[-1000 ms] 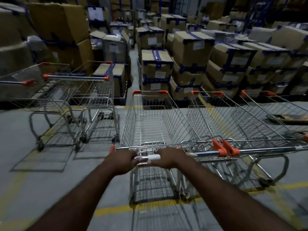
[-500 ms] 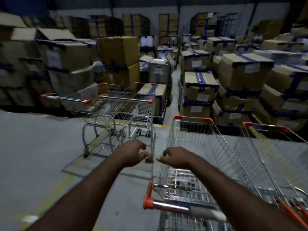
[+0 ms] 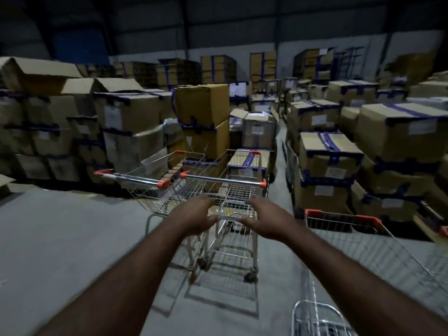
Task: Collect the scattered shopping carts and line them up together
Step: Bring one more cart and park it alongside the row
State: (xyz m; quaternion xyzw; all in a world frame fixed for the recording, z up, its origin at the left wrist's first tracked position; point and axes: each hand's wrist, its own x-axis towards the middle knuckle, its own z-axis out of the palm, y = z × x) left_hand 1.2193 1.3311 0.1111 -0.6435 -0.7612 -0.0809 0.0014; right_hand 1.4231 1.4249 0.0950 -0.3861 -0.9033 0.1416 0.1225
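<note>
So far: right cart (image 3: 344,215) looks parked.
Left: middle cart (image 3: 223,181) and left cart (image 3: 135,178) stand loose by boxes (image 3: 202,110).
Hands: left hand (image 3: 196,218), right hand (image 3: 264,220) reach, fingers loose, holding nothing.

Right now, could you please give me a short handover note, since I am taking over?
Left hand: open, holding nothing, reaching toward the handle of the nearer cart.
Right hand: the same, beside it.
Carts: the nearer cart and a second cart stand side by side ahead, by the boxes; a third cart is at the right edge.
Done: neither cart ahead is gripped yet.
Left: probably grip the nearer cart's handle, line it up with the third cart, then fetch the second.
</note>
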